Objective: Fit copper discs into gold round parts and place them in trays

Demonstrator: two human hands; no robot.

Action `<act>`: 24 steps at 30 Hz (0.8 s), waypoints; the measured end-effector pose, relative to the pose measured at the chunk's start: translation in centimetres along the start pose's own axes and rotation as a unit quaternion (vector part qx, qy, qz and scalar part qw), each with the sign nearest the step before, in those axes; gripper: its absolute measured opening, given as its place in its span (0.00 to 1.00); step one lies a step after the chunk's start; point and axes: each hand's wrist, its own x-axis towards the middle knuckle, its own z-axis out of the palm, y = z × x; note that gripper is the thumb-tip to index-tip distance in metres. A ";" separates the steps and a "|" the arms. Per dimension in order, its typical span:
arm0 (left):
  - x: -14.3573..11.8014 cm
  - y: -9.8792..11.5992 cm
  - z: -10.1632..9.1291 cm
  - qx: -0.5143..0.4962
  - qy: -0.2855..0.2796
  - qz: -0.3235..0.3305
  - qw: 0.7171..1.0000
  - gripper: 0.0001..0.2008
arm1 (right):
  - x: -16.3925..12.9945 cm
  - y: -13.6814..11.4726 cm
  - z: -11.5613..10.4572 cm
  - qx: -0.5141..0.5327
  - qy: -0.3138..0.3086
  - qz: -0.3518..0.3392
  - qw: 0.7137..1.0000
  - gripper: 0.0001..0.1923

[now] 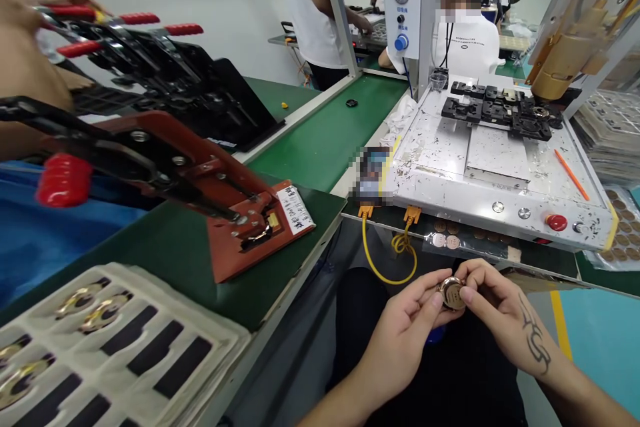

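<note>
Both hands, left hand and right hand, fingertips pinched around one small round metal part over the lap.

My left hand and right hand meet over lap, both pinching small round metal disc between fingertips; disc face looks perforated, hard to tell at this size. Ahead, white machine bed with black fixtures, red button, orange pen. Yellow cable loops below bed edge. Left on green bench: red clamp press, white tray with brass parts in some slots. Other workers stand behind.
</note>
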 end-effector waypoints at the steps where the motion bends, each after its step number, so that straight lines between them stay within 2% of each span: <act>1: 0.0 0.0 0.0 0.001 0.000 0.002 1.000 0.23 | 0.0 0.1 0.1 0.001 0.002 -0.001 1.000 0.15; 15: -0.4 -0.5 0.6 0.034 0.017 0.035 0.999 0.22 | -0.4 0.5 0.7 -0.044 0.036 -0.005 0.998 0.14; 24: -0.5 -1.4 0.6 0.068 0.039 0.049 0.996 0.22 | -0.8 1.1 1.5 -0.121 0.071 -0.078 0.987 0.11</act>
